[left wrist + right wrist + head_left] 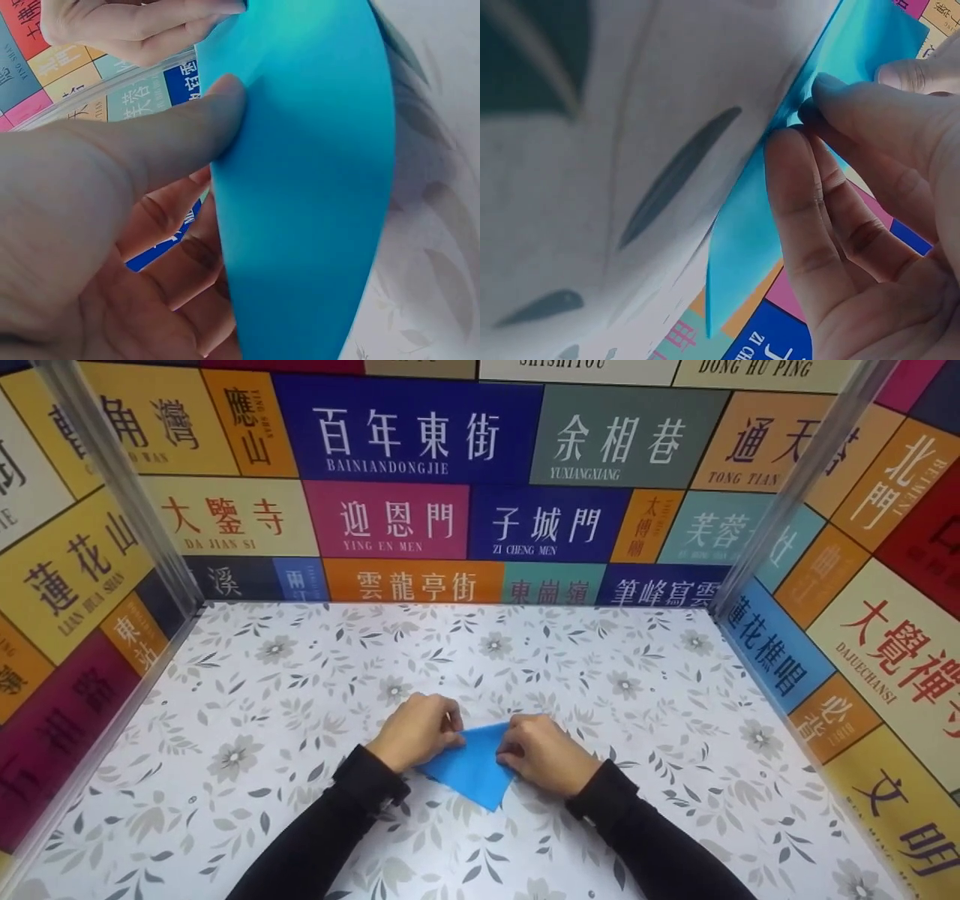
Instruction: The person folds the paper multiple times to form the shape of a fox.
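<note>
Blue paper (471,776) is held over the floral-patterned table (187,825), between both hands. Left hand (420,733): grip pinching the sheet's left side, thumb against fingers. Right hand (546,754): grip pinching its far right corner. Writing, far wall: a dark blue panel (409,427) reads BAINIANDONGJIE (Chinese characters above), a pink panel (394,521) YING EN MEN. Right wall: a cream panel (896,649), DAJUECHANSI.
</note>
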The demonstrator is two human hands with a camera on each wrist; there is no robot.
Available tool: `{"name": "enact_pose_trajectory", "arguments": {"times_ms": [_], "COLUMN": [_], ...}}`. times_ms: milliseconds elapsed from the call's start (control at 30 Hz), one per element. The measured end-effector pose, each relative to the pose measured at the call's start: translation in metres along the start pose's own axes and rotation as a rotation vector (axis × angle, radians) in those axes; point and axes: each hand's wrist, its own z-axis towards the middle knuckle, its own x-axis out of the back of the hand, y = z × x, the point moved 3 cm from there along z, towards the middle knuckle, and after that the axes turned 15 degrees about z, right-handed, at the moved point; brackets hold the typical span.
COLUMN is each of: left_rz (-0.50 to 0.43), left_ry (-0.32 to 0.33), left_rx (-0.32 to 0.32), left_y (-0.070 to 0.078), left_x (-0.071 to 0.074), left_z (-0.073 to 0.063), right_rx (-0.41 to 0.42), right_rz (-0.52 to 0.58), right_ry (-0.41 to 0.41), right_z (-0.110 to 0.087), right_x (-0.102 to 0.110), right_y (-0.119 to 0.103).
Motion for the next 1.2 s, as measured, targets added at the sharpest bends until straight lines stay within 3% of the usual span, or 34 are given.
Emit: {"name": "enact_pose_trajectory", "arguments": {"times_ms": [433,633,800,1200], "left_rz": [-0.001,0.025,0.052,0.073], "left_ry": [0.106,0.165,0.235,0.35], "left_rx": [-0.008,-0.036,-0.064,-0.099], "left_y": [0.001,0.006,0.011,0.021], "left_x": [0.016,0.025,0.034,0.048], "left_z": [0.0,-0.002,-0.004,-0.013], "right_rx": [0.057,0.142,0.23,0.261], "right_rz": [-0.01,0.019,-0.047,-0.186], "right_ry": [0.168,0.263,0.317,0.37], "right_z": [0.003,0.008,0.013,0.019], "right_x": [0.022,0.034,0.038,0.04], "right_y": [-0.017,-0.029,-0.039,-0.049]}}
